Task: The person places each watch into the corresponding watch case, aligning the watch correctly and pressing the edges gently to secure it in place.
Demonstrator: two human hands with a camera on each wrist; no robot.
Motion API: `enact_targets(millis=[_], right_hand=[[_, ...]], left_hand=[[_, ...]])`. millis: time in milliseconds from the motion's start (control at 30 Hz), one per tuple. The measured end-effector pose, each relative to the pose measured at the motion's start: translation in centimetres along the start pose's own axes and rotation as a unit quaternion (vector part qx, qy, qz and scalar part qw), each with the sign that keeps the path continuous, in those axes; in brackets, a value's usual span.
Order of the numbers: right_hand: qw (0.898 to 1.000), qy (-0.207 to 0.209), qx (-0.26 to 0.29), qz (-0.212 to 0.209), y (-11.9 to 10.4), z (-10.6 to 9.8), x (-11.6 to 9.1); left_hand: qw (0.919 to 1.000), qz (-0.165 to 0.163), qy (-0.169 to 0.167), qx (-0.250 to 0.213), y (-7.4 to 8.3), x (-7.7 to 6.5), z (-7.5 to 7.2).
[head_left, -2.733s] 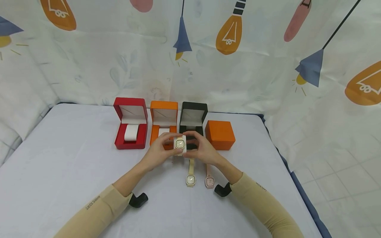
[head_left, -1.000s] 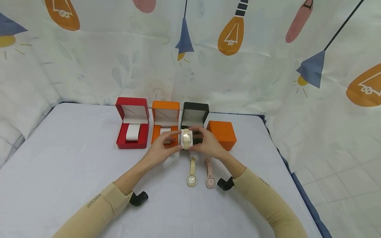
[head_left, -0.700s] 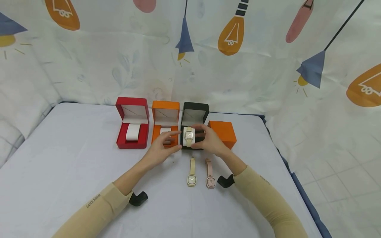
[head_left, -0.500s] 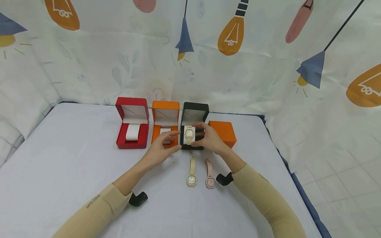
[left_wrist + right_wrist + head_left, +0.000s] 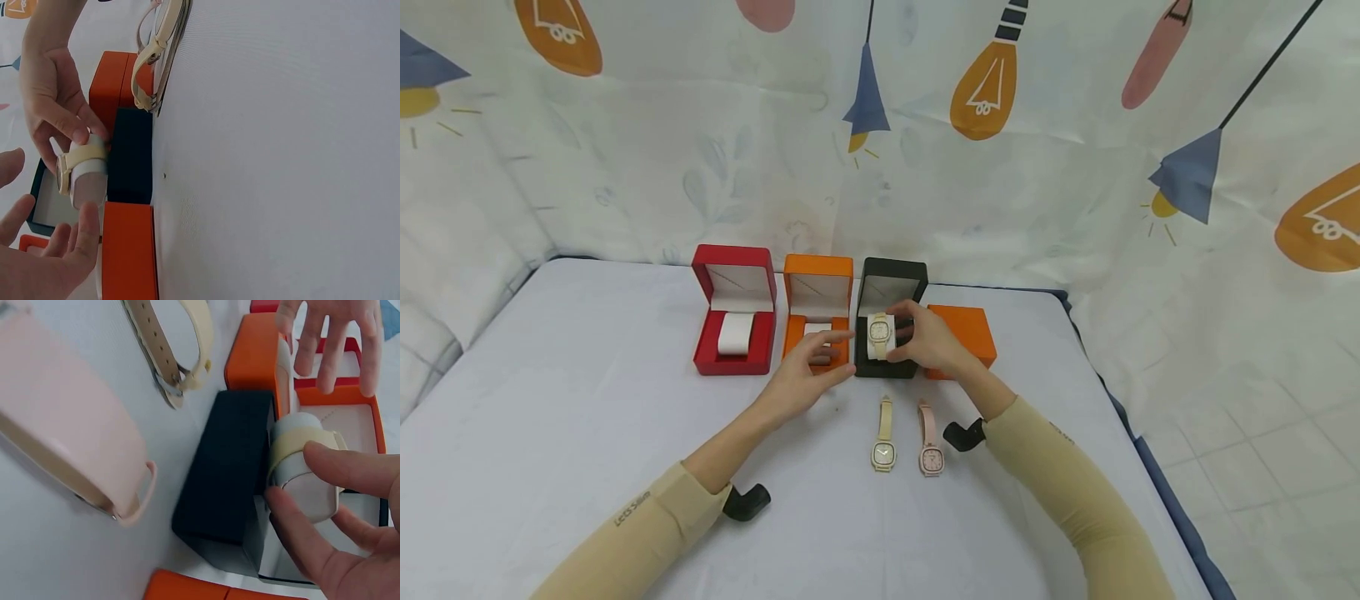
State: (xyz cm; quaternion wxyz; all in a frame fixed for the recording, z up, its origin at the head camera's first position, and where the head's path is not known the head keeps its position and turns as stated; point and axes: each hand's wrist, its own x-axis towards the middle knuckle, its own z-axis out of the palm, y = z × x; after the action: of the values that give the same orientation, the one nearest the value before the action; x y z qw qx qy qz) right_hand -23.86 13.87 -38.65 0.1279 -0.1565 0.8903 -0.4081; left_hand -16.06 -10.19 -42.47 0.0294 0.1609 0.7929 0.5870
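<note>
Pinching a white cushion (image 5: 312, 499) w/ thumb & fingers, R hand (image 5: 927, 340) has it at the open dk box (image 5: 225, 469); cream-strapped watch (image 5: 878, 332) wraps it, pale-gold case sq. w/ rounded corners, light dial. L hand (image 5: 808, 375) nearby, fingers apart

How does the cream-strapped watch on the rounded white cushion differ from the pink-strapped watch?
The cream-strapped watch encircles a rounded white cushion, whereas the pink-strapped watch lies directly on the white cloth. The cream-strapped one's cushion is gripped by the bare right hand; neither hand touches the pink-strapped one. Both have rounded-square cases.
</note>
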Motion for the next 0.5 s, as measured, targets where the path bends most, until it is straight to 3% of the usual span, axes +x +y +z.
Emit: enact_targets(millis=[500], right_hand=[[0.998,-0.024,-0.057,0.017,-0.53,-0.78,0.46]], left_hand=[[1.0000,-0.003,-0.001,0.003,-0.03,-0.07,-0.14]])
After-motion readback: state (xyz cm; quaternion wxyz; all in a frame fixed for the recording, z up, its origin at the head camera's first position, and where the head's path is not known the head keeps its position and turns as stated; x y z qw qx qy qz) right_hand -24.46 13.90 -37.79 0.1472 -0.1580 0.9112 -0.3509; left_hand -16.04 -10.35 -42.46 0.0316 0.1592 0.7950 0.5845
